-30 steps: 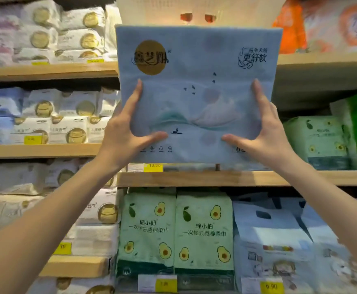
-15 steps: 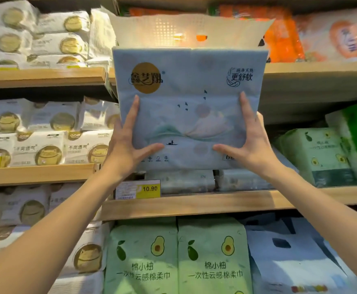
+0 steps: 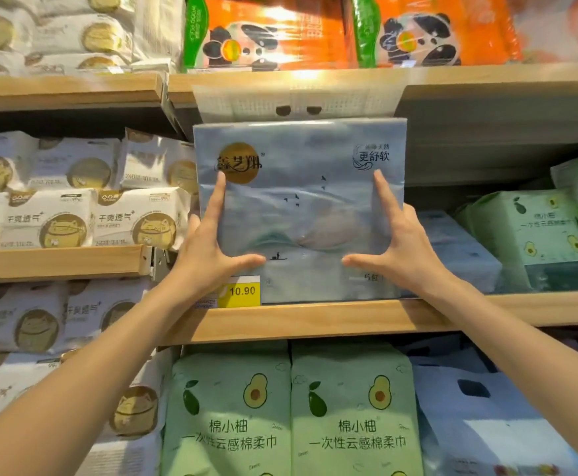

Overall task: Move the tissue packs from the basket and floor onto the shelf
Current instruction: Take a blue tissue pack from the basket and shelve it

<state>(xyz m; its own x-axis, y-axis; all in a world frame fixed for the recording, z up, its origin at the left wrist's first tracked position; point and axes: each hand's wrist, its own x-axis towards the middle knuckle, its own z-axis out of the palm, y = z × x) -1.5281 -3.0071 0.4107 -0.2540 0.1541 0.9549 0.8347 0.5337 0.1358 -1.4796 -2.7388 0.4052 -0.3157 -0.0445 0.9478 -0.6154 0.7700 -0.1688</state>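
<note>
A large pale blue tissue pack (image 3: 301, 207) with a gold round logo stands upright on the middle wooden shelf (image 3: 315, 321), its lower edge at the shelf's front. My left hand (image 3: 208, 255) holds its left side and my right hand (image 3: 400, 252) holds its right side. On each hand the forefinger points up and the thumb lies across the pack's front; the other fingers are hidden behind the pack's edges. The white perforated handle flap (image 3: 297, 101) at the pack's top reaches the shelf above. No basket or floor is in view.
Another blue pack (image 3: 459, 249) lies flat behind, to the right, beside green avocado packs (image 3: 534, 235). A yellow 10.90 price tag (image 3: 241, 292) sits at the shelf's edge. White packs (image 3: 74, 218) fill the left shelves, orange panda packs (image 3: 270, 32) the top, green avocado packs (image 3: 291, 407) below.
Both hands have lowered the blue pack and pushed it forward until its lower edge meets the middle shelf. The view has tilted upward and moved closer.
</note>
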